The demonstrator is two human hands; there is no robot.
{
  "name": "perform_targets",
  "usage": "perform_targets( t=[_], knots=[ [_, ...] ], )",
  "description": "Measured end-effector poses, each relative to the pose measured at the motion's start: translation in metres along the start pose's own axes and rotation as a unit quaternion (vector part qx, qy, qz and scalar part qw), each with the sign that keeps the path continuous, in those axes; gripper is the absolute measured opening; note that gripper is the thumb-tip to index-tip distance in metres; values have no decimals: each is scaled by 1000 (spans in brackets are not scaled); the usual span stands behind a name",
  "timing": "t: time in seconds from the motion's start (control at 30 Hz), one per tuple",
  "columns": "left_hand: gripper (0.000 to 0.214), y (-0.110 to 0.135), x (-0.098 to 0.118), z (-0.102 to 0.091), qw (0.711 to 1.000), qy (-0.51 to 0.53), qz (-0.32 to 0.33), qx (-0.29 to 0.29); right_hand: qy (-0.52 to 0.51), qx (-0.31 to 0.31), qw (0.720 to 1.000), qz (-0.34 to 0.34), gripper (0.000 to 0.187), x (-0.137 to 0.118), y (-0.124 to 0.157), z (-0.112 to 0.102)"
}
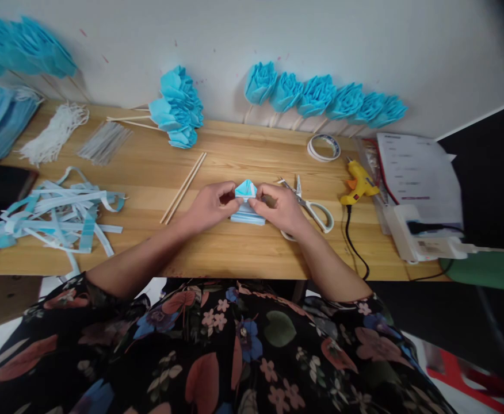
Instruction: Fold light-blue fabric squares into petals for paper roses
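Note:
Between my two hands is a small folded piece of blue and white mask fabric (245, 189), its top creased to a point. My left hand (214, 205) pinches its left side, thumb at the front. On the other side my right hand (281, 208) grips the right edge between thumb and fingers. Just below lies a flat blue pleated piece (247, 215), partly covered by my fingers. White-handled scissors (320, 217) lie beside my right hand, one handle loop partly hidden under the wrist. Two wooden sticks (183, 188) rest left of my left hand.
Blue fabric flowers on sticks (316, 95) lean along the wall, with another bunch (178, 106) nearer. Cut strips (62, 213), white cords (56, 132), grey wires (105, 144) and a phone (6, 187) lie left. Right are tape (323, 148), a yellow glue gun (358, 182) and a power strip (403, 233).

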State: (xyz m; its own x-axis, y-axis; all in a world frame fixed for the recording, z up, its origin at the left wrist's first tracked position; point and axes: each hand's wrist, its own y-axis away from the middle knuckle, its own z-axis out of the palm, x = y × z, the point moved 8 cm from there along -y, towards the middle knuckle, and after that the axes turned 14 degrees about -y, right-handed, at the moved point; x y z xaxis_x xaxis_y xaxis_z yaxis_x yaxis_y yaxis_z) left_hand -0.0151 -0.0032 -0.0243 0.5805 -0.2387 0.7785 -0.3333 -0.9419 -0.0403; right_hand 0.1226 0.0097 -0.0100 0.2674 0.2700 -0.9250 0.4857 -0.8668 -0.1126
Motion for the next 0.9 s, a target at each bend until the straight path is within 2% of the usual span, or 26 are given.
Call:
perform_targets(
  t=[0.27, 0.6, 0.9],
  knots=[
    [16, 0, 2, 3, 1000, -11, 13, 3, 0, -4, 1000, -16, 26, 3, 0, 8],
    [17, 1, -3, 5, 1000, 3, 6, -10, 10, 5, 1000, -8, 21, 0, -1, 2],
    [19, 1, -1, 3, 1000, 3, 6, -3, 5, -12, 1000, -9, 26, 2, 0, 5]
  ],
)
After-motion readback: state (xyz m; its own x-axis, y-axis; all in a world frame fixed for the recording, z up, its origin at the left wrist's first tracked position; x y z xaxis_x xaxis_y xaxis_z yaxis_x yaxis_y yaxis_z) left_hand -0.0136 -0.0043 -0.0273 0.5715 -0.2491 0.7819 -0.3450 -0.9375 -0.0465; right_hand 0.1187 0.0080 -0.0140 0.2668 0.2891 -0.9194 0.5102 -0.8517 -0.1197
